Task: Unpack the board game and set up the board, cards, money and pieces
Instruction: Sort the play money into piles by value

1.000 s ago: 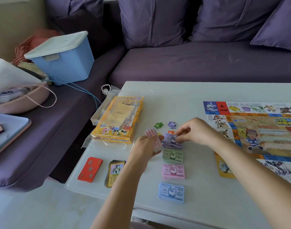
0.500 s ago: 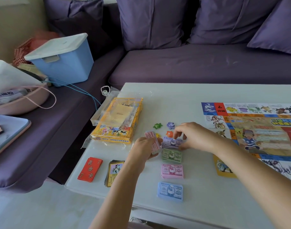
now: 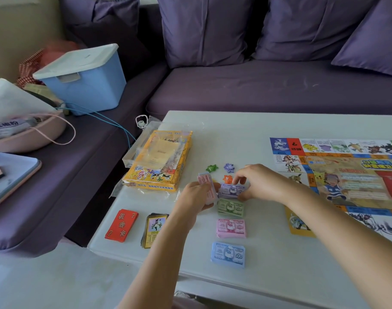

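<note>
Head view: nearest on counter (image 3: pixel 268 264), blue stack (image 3: pixel 228 254), pink stack (image 3: pixel 230 228), green stack (image 3: pixel 230 208) in a column. My right hand (image 3: pixel 259 184) pinches purple stack (image 3: pixel 231 190); left hand (image 3: pixel 195 197) grips pink bundle (image 3: pixel 207 188) on edge. Beyond: star pieces (image 3: pixel 211 168), yellow box (image 3: pixel 159 161), board (image 3: pixel 346 175) at right

lighting: soft, even daylight, moderately bright; source out of view. glare: pale sheen over the white table (image 3: pixel 268 128); clear wrapper on the game box (image 3: pixel 159 161) shows small highlights. shadows: faint, diffuse, close beneath the money stacks (image 3: pixel 228 254). focus: centre crisp; left margin soft and smeared, red fabric (image 3: pixel 56 52) behind the blue bin (image 3: pixel 85 85) blurred. distortion: wide-angle bowing along the sofa (image 3: pixel 257 90) and table edges.
</note>
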Motion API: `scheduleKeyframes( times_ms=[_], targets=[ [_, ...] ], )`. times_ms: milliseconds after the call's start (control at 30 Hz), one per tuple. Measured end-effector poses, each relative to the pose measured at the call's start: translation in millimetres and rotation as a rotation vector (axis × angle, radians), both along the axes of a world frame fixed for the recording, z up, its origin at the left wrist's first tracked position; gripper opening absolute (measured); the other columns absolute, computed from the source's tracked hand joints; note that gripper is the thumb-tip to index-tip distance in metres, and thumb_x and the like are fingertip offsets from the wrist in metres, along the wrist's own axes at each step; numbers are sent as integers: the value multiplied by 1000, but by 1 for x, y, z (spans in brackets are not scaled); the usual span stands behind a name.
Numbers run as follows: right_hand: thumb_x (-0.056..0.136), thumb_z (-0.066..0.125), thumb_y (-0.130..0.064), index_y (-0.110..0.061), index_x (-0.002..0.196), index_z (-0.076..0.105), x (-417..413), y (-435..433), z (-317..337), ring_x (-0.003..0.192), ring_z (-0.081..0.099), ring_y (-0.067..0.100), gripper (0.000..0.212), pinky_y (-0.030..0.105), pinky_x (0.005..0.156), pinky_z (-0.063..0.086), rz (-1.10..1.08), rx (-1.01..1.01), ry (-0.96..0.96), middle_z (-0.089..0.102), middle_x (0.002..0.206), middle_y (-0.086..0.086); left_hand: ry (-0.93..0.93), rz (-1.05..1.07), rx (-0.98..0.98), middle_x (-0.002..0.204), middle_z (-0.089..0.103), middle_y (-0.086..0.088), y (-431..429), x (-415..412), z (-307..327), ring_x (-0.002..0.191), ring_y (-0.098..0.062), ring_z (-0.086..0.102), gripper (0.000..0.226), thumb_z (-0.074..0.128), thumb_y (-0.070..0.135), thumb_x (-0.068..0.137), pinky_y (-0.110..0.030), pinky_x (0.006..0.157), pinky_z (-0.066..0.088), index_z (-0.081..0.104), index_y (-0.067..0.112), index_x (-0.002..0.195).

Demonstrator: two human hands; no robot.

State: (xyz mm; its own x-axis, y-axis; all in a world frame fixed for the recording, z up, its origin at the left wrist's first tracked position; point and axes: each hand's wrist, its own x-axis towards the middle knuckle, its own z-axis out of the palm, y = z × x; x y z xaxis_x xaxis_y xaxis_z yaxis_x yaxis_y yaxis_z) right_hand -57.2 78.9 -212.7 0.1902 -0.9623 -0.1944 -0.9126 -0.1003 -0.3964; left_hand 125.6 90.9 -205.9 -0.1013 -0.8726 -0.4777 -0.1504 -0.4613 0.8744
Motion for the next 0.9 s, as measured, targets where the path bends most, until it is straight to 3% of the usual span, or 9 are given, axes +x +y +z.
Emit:
scheduleKeyframes(
  times_ms=[400,533,667,800,900],
  targets=[
    [79,73,-20,-21,111,65,6,2,-2,82,52,10,33,25,71,42,20,-38,-49,57,107,1,14,-19,5,99,69,-8,-1,-2,-2,97,-22,62,29,43,12,98,-38,91,50,68,16,83],
    [80,74,-27,-23,110,64,3,10,-2,78,49,4,33,20,68,37,-13,-97,-128,53,109,-2,-1,-20,-21,98,69,-4,-1,2,-2,99,-23,62,30,43,10,98,-39,92,50,67,17,82],
    [80,75,-28,-23,105,67,3,23,1,72,47,-5,27,8,64,35,42,-130,-113,61,106,-7,-79,-31,-54,93,68,-3,-1,9,-2,84,-18,62,26,44,12,99,-32,80,53,65,15,83],
    [79,74,-33,-21,103,66,12,30,4,92,56,10,29,26,78,45,50,-165,-19,57,105,-7,-121,-99,-18,90,68,-6,5,17,0,75,-16,65,28,44,13,99,-23,67,55,66,11,83],
    [79,72,-41,-21,101,63,19,30,4,87,51,12,31,27,69,38,60,-164,91,53,103,-5,-119,-112,2,92,67,-8,8,19,1,75,-17,65,28,43,13,100,-23,66,55,66,10,83]
  ],
)
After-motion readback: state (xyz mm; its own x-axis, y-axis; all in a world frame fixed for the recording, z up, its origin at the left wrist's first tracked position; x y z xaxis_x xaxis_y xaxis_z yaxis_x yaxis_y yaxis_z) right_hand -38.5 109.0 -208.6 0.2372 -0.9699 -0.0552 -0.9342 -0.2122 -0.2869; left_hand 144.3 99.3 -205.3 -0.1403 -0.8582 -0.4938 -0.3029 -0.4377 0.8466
